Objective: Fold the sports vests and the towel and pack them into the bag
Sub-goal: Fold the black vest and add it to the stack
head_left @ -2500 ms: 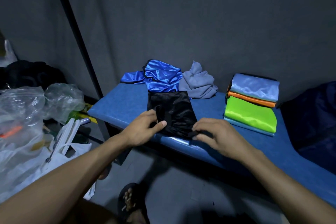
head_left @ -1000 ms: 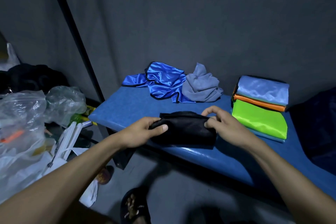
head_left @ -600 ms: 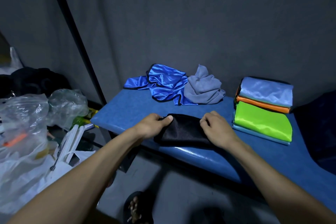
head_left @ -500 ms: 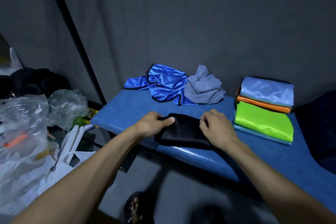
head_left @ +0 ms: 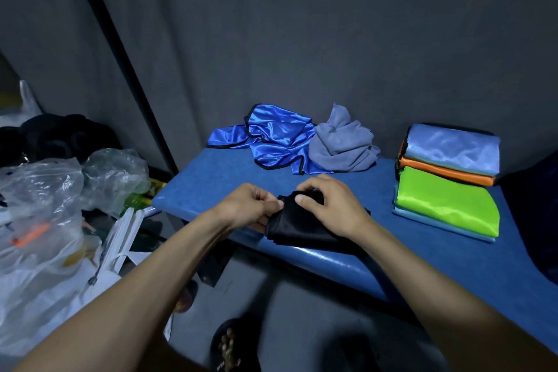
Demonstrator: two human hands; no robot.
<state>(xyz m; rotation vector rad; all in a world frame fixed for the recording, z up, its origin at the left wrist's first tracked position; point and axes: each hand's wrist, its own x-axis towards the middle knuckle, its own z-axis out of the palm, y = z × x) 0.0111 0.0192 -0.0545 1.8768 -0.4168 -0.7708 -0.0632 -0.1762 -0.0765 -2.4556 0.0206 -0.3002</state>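
Both hands grip a folded black satin vest at the near edge of a blue padded bench

The left hand (head_left: 247, 205) pinches the black satin vest (head_left: 297, 228) at its left edge; the right hand (head_left: 333, 208) curls over its top, thumb on the cloth. Farther back on the blue padded bench (head_left: 453, 263) lie a crumpled royal-blue satin vest (head_left: 271, 142), a bunched grey towel (head_left: 342, 145) touching it, and a stack of folded vests (head_left: 447, 178) on the right
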